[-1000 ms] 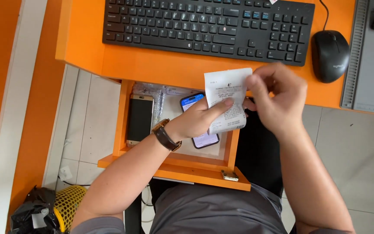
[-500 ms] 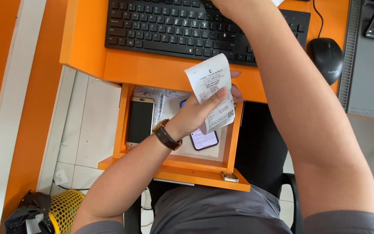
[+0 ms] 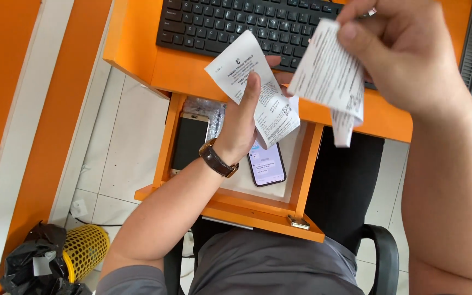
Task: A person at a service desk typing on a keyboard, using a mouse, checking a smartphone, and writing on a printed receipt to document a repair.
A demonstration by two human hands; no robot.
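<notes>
My left hand (image 3: 241, 123) grips a white printed receipt (image 3: 247, 71) above an open orange drawer (image 3: 263, 210). My right hand (image 3: 405, 52) is close to the camera and pinches a second white paper slip (image 3: 329, 76) in front of the black keyboard (image 3: 236, 24). In the drawer lie a gold phone (image 3: 188, 143) with a dark screen and a phone with a lit screen (image 3: 267, 164), partly hidden by my left hand and the receipt.
The keyboard rests on an orange desk (image 3: 137, 38). On the tiled floor at lower left stand a yellow mesh bin (image 3: 86, 248) and a black bag (image 3: 34, 262). A black chair armrest (image 3: 383, 257) shows at lower right.
My right hand reached away over the keyboard and has come back near the camera holding a second paper slip. My left hand has kept the receipt over the drawer.
</notes>
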